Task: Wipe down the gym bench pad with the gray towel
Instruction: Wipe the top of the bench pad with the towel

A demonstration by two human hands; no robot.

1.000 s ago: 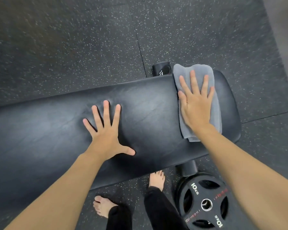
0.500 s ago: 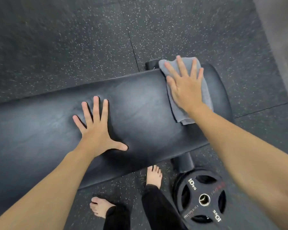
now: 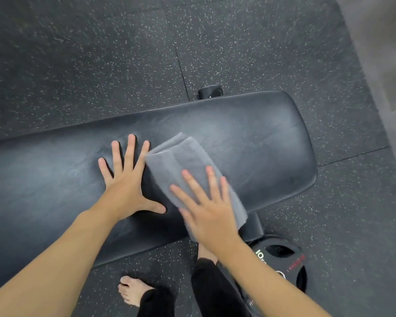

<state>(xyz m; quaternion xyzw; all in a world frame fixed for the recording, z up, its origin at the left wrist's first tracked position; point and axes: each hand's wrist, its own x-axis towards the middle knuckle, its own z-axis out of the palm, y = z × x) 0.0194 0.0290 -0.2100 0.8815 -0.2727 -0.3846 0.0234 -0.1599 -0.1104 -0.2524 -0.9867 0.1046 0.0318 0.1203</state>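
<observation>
Fingers splayed flat, two hands: right hand point(image 3: 212, 216) pressing one gray towel point(image 3: 183, 165), left hand point(image 3: 126, 181) on one bench pad point(image 3: 249, 138).

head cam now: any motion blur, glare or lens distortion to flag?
Head view: right hand and gray towel are motion-smeared, while the left hand is sharp; soft sheen, no hard glare, on the bench pad; wide-angle bending curves the pad's edges; the frame's upper right corner is blurred.
</observation>
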